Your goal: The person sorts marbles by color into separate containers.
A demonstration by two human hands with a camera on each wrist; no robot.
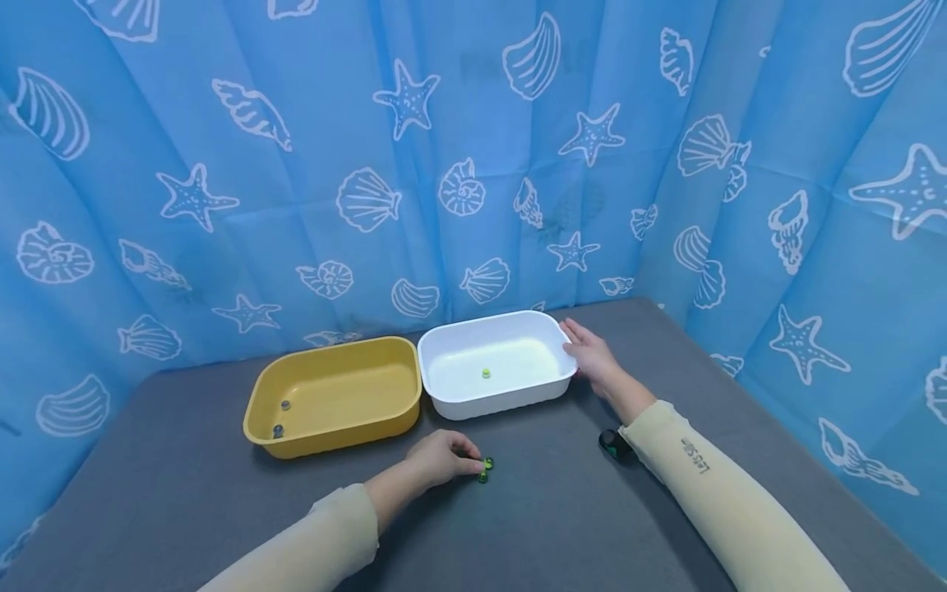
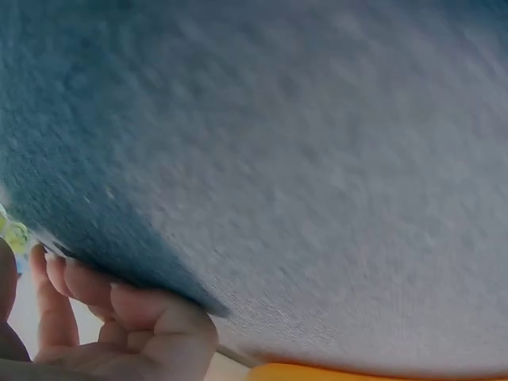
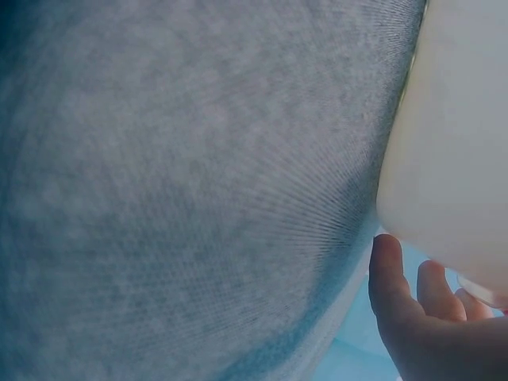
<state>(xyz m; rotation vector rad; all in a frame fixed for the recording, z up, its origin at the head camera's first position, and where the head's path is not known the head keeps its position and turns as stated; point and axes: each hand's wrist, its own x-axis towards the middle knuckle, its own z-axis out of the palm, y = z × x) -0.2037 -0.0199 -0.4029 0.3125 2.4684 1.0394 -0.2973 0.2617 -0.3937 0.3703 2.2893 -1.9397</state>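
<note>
Small green pieces lie on the grey table in front of the white bin. My left hand reaches down to them, thumb and forefinger pinching one green piece at the fingertips. In the left wrist view, a yellow-green piece shows at the left edge by the fingertips. My right hand holds the right end of the white bin by its rim. In the right wrist view, the fingers lie against the bin's outer wall. Inside the bin sits one yellow-green piece.
Left of the white bin, nearly touching it, stands a yellow bin with two small grey pieces in its left end. A black object lies beside the right forearm. A blue shell-patterned curtain borders the table at the back and right.
</note>
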